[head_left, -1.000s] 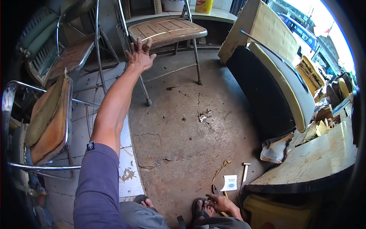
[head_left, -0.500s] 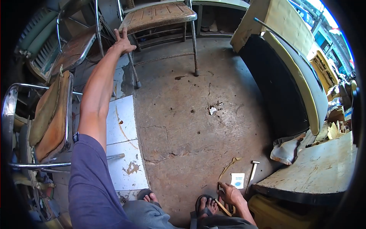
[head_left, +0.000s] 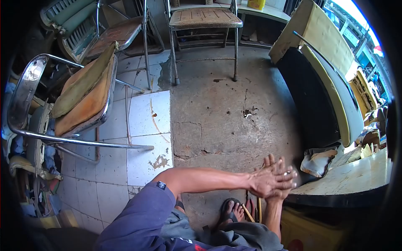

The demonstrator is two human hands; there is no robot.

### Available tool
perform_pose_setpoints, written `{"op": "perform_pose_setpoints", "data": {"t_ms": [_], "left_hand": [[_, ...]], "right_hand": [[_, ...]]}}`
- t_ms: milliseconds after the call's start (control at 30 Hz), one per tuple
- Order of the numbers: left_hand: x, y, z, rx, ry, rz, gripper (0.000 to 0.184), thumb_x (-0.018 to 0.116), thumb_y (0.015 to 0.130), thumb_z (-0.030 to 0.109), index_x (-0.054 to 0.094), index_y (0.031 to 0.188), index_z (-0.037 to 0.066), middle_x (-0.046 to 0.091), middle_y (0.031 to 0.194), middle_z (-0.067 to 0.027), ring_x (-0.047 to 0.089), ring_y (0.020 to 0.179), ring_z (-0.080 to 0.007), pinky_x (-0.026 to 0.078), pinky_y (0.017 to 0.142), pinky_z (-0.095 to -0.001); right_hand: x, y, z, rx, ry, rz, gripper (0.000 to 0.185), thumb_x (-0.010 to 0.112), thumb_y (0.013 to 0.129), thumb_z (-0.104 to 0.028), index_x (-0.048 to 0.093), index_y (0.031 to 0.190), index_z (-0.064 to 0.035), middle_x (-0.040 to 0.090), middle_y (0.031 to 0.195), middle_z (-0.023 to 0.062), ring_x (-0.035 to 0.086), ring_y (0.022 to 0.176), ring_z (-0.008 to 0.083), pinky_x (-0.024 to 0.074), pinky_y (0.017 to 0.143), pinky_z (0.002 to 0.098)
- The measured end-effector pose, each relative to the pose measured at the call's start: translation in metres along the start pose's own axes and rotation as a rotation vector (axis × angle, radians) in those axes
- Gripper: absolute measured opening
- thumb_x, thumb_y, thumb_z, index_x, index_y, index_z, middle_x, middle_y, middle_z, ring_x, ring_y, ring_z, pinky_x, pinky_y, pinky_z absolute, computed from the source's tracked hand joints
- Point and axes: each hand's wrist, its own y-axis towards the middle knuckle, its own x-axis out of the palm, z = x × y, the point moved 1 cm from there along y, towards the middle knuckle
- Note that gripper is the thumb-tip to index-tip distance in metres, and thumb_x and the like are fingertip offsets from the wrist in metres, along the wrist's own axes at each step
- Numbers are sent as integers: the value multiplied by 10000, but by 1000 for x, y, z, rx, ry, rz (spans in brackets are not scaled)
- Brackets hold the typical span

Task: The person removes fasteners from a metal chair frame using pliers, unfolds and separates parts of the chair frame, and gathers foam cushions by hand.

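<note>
My left hand (head_left: 270, 180) reaches across to the right and lies over my right hand (head_left: 281, 193), palm toward palm. The left fingers are stretched out and slightly spread. Fingertips of the right hand stick up beyond the left; the rest of its palm is covered. I see nothing held between them. Below the hands, beside my sandalled foot (head_left: 231, 211), red-handled pliers (head_left: 251, 208) and thin wooden-looking sticks or handles (head_left: 248, 212) are partly in view on the floor.
A folding chair (head_left: 205, 19) stands ahead, and a tilted chrome chair frame (head_left: 83, 140) with a worn orange pad (head_left: 86, 100) is at left. Black and yellow padded panels (head_left: 312, 92) lean at right, above a worn board (head_left: 347, 175). Small debris (head_left: 248, 113) dots the concrete.
My left hand has left the folding chair's seat and come across to the right hand. My right hand has risen from the tools on the floor. The view has turned left.
</note>
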Motion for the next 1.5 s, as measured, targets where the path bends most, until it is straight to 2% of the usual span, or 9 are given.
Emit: {"op": "perform_pose_setpoints", "data": {"t_ms": [33, 67, 133, 167, 267, 433, 567, 767, 1500], "left_hand": [[-28, 12, -15, -184, -136, -73, 636, 301, 996, 604, 229, 1561, 319, 149, 1639, -102, 51, 1514, -360, -19, 1194, -608], [-59, 15, -29, -349, 79, -227, 645, 311, 1000, 585, 233, 1560, 275, 174, 1631, -97, 70, 1510, -361, -24, 1192, -612], [-121, 17, -61, -812, 411, -501, 648, 355, 1013, 502, 304, 1529, 114, 278, 1597, -98, 154, 1497, -357, -2, 1193, -618], [-146, 2, -85, -1100, 332, -675, 545, 433, 988, 450, 587, 1320, 45, 418, 1514, -167, 210, 1479, -372, 38, 1186, -648], [-186, -81, -131, -1628, 414, -91, 310, 624, 789, 146, 729, 1056, 29, 701, 1140, -169, 676, 1056, -320, 510, 922, -485], [-206, -214, -117, -1794, -149, 45, 384, 552, 916, 294, 704, 1133, 15, 684, 1170, -201, 694, 1031, -275, 562, 805, -407], [-210, -317, -136, -1682, 483, -242, 468, 511, 944, 366, 688, 1119, -30, 721, 1036, -187, 725, 853, -281, 575, 679, -414], [-215, -385, -124, -2138, -12, 120, 316, 592, 913, 175, 659, 1221, 140, 675, 1121, -105, 696, 923, -245, 583, 630, -450], [-216, -395, -104, -2047, -78, 64, 345, 543, 942, 285, 645, 1185, 62, 672, 1076, -88, 701, 889, -251, 553, 627, -429]], "right_hand": [[30, 3, -37, -116, 462, 220, 706, 292, 992, -644, 268, 1553, -216, 289, 1589, 132, 276, 1461, 314, 228, 1166, 571], [16, -1, -58, -141, 179, -226, 638, 302, 1023, -577, 319, 1533, -194, 309, 1581, 110, 310, 1444, 282, 249, 1159, 555], [38, -12, -73, -318, -155, 87, 647, 324, 1032, -555, 311, 1527, -138, 416, 1510, 135, 357, 1410, 270, 289, 1128, 511], [37, -17, -75, -422, -380, 316, 642, 335, 1038, -536, 310, 1523, -115, 439, 1489, 152, 369, 1402, 273, 303, 1118, 505], [3, -34, -56, -99, -569, 360, 473, 506, 1022, -365, 531, 1324, -1, 694, 1074, 193, 696, 862, 243, 553, 811, 366], [-46, -59, 33, 1007, -831, 90, 475, 493, 1026, -381, 545, 1284, 15, 698, 975, 194, 693, 710, 259, 578, 625, 359], [-71, -103, 111, 1533, -976, -201, 513, 486, 1013, -484, 576, 1282, -56, 724, 1040, 161, 717, 752, 267, 590, 630, 351], [-90, -94, 104, 1492, -678, -57, 548, 460, 1016, -496, 529, 1357, -72, 703, 1101, 152, 722, 808, 303, 595, 658, 392], [-89, -97, 107, 1431, -681, -27, 534, 435, 1030, -470, 505, 1382, -74, 682, 1143, 172, 721, 799, 318, 606, 666, 409]]}}
